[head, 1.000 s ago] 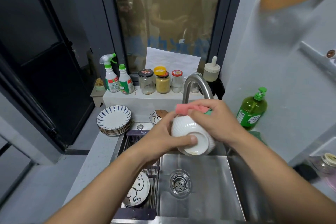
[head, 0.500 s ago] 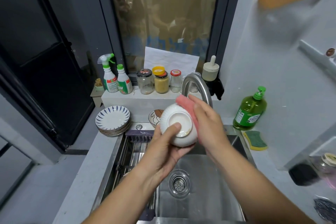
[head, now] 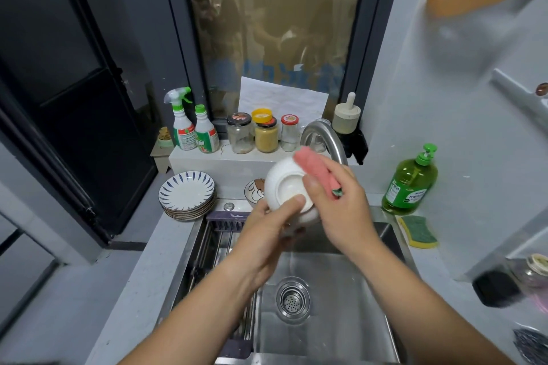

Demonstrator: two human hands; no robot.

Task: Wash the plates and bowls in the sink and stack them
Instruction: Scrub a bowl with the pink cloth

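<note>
The grey counter point(head: 139, 275) runs round the steel sink point(head: 341, 320), which fills the lower middle of the view. A dark slatted rack point(head: 221, 246) lies across the left part of the sink. Both hands are raised over the back of the sink, just in front of the curved tap point(head: 329, 139) that rises behind it. The left hand point(head: 267, 234) grips the white bowl point(head: 283, 184) from below, with the thumb laid on the foot ring and the fingers round the rim. The bowl is tipped so that its base faces the camera. The right hand point(head: 344, 210) is closed round a pink sponge point(head: 317, 170) with a green backing and holds it against the upper right of the bowl's base. A stack of blue-striped plates point(head: 186, 195) sits on the counter at the sink's back left corner. A green soap bottle point(head: 410, 184) with a pump stands at the sink's back right corner. On the ledge point(head: 213, 161) behind the sink stand two spray bottles point(head: 181, 127) and three jars point(head: 267, 136). A patterned bowl point(head: 253, 188) stands behind the sink, partly hidden by the white bowl. A green and yellow scrub pad point(head: 418, 231) lies just beside the sink's right rim. The round drain point(head: 293, 301) sits in the sink floor, below the hands
</note>
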